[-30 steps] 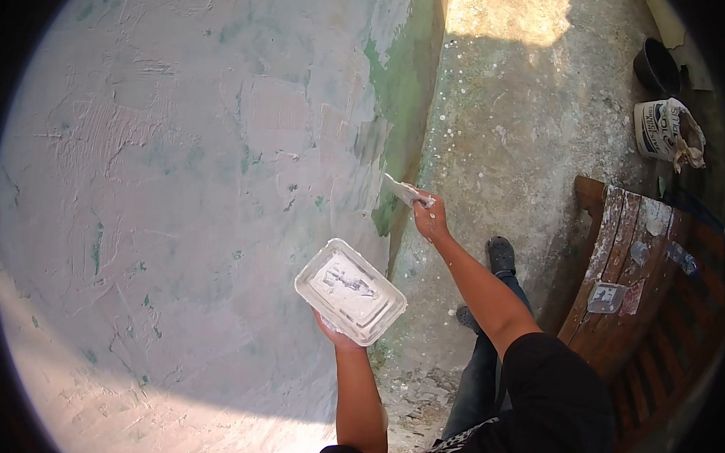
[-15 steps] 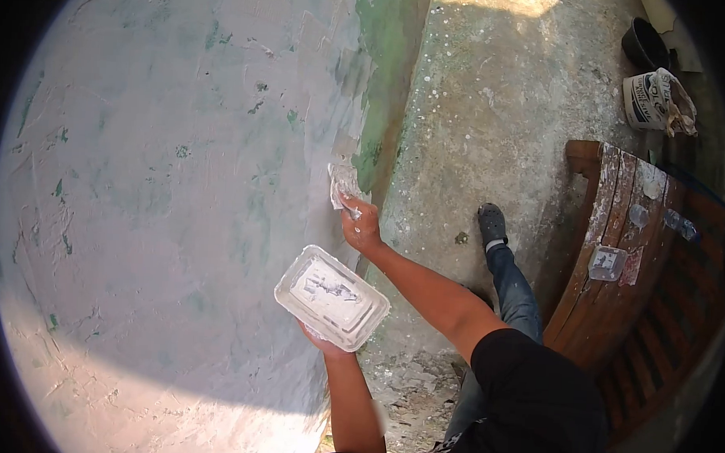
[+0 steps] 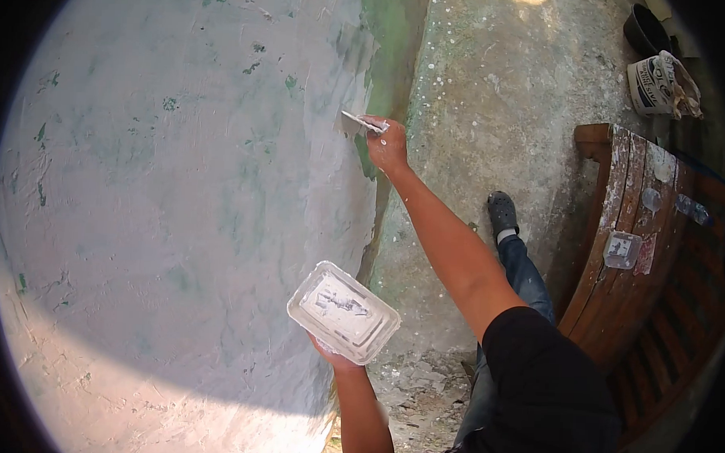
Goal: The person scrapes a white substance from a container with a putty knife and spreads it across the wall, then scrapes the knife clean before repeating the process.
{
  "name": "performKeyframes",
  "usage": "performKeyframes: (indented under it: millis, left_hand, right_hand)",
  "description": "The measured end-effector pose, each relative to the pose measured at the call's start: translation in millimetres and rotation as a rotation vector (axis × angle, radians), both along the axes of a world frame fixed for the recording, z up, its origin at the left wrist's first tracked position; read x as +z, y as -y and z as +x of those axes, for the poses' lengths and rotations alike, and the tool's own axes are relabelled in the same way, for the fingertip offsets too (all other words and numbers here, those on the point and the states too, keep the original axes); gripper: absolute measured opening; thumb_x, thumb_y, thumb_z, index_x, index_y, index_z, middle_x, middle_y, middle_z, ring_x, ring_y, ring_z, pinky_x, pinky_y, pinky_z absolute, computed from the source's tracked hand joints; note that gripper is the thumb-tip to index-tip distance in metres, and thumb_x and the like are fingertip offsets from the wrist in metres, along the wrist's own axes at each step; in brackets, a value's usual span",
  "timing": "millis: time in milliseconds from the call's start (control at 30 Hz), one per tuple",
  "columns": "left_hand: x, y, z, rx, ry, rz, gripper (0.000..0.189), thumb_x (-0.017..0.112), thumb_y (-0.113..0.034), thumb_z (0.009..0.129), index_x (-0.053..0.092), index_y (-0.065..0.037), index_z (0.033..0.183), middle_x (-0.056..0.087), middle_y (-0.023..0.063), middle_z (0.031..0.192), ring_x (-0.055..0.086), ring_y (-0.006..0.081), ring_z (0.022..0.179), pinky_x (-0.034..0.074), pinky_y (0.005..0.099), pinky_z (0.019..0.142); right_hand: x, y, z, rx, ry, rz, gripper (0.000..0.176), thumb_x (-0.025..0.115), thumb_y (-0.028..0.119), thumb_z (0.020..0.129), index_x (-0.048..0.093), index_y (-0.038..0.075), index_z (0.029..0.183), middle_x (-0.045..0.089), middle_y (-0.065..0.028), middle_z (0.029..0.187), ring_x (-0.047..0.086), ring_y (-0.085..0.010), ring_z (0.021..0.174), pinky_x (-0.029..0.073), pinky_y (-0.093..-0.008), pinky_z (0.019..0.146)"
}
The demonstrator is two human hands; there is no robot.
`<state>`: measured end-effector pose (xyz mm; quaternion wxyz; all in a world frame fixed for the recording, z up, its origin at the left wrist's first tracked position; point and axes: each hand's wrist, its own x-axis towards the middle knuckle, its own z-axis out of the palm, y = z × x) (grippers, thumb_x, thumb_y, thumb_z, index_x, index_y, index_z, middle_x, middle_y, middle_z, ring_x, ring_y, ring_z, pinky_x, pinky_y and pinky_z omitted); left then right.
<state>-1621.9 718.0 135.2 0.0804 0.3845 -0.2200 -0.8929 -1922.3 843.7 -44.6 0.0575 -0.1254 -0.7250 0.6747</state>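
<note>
Concrete floor (image 3: 495, 87): white bucket (image 3: 655, 81), black bowl (image 3: 642, 29), plaster rubble (image 3: 421, 388). Wooden bench (image 3: 620, 179): small clear container (image 3: 622, 250).

Rough matt plastered wall (image 3: 180, 180); glossy plastic tray (image 3: 343, 312); worn wooden bench (image 3: 641, 260).

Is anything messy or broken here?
Yes. White splashes dot the floor, crumbled bits lie at the foot of the wall, and white smears mark the wooden bench. Green paint shows through the wall's patchy white coat near the scraper in the right hand. The tray in the left hand spills nothing.
</note>
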Motion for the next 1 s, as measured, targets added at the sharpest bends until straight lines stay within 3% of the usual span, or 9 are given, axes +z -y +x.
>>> performKeyframes:
  millis: [33,167,233,333,467,533,800,867,1000]
  left_hand:
    - [-1.2,-0.6,2.9,0.013,-0.008,0.014,0.063,0.046,-0.053,0.096,0.046,-0.009,0.141,0.048,0.0185,0.142,0.046,0.0417,0.129,0.036,0.0597,0.108]
    - [-16.3,1.3,4.2,0.017,0.01,0.072,0.061,0.046,-0.052,0.096,0.047,-0.009,0.14,0.05,0.017,0.141,0.048,0.041,0.127,0.038,0.0602,0.106]
    - [-21.3,-1.2,2.9,0.025,-0.001,0.101,0.06,0.046,-0.051,0.096,0.048,-0.009,0.139,0.05,0.0166,0.14,0.05,0.0407,0.125,0.039,0.0602,0.105]
    - [-25.0,-3.1,-9.3,0.019,-0.005,0.112,0.058,0.046,-0.05,0.097,0.048,-0.009,0.138,0.052,0.0158,0.139,0.053,0.0401,0.122,0.042,0.06,0.103]
    - [-17.4,-6.5,-27.7,0.005,0.052,0.072,0.058,0.045,-0.05,0.097,0.049,-0.009,0.138,0.054,0.016,0.137,0.055,0.0403,0.12,0.044,0.0594,0.101]
    - [-15.6,-5.0,-32.0,-0.02,0.058,0.048,0.059,0.045,-0.051,0.097,0.048,-0.009,0.138,0.054,0.016,0.137,0.055,0.0405,0.12,0.044,0.0595,0.101]
    - [-12.6,-4.2,-46.3,0.0,0.087,0.05,0.06,0.044,-0.052,0.097,0.048,-0.01,0.138,0.054,0.0156,0.137,0.056,0.0404,0.118,0.045,0.0593,0.1]
    - [-19.1,-0.9,-40.0,-0.045,0.021,0.08,0.06,0.045,-0.052,0.096,0.047,-0.01,0.139,0.053,0.015,0.137,0.056,0.0394,0.118,0.046,0.0591,0.099]
    - [-23.2,5.8,-33.9,-0.05,0.021,0.067,0.059,0.045,-0.052,0.096,0.047,-0.01,0.139,0.053,0.0145,0.137,0.057,0.0386,0.118,0.046,0.0587,0.099]
  right_hand:
    - [4.1,0.5,2.0,-0.002,-0.005,0.073,0.031,0.057,-0.006,0.074,0.072,0.005,0.098,0.071,-0.0182,0.093,0.068,-0.0351,0.087,0.053,-0.038,0.079]
    - [8.4,15.9,31.2,-0.024,-0.068,0.013,0.027,0.059,-0.004,0.073,0.074,0.007,0.094,0.071,-0.0153,0.088,0.066,-0.0382,0.082,0.053,-0.0403,0.077]
    - [8.3,8.2,40.9,0.191,-0.062,0.048,0.026,0.06,0.0,0.073,0.072,0.005,0.096,0.07,-0.0173,0.088,0.065,-0.0398,0.082,0.052,-0.0427,0.075]
    - [7.4,-6.1,45.0,0.324,-0.056,0.128,0.024,0.058,0.001,0.08,0.071,0.002,0.1,0.07,-0.0199,0.091,0.068,-0.035,0.084,0.053,-0.036,0.075]
    - [15.4,-9.2,54.9,0.102,0.102,-0.03,0.022,0.059,0.004,0.08,0.069,0.001,0.1,0.069,-0.0214,0.089,0.066,-0.0385,0.083,0.052,-0.0399,0.074]
    - [19.2,-0.4,65.4,0.082,0.041,0.2,0.021,0.06,0.006,0.08,0.068,0.0,0.098,0.068,-0.0211,0.087,0.065,-0.0406,0.081,0.052,-0.043,0.073]
    - [38.0,41.7,52.8,0.03,0.056,0.226,0.019,0.06,0.007,0.078,0.067,-0.002,0.093,0.065,-0.0226,0.087,0.062,-0.0434,0.081,0.05,-0.0475,0.072]
    - [37.4,41.9,31.5,0.014,0.179,0.307,0.022,0.06,0.006,0.077,0.067,-0.001,0.097,0.067,-0.021,0.093,0.064,-0.0422,0.084,0.052,-0.0465,0.076]
    - [6.9,22.0,5.2,0.021,0.349,0.361,0.02,0.058,0.005,0.077,0.066,-0.001,0.094,0.066,-0.0219,0.088,0.063,-0.0427,0.081,0.052,-0.0468,0.075]
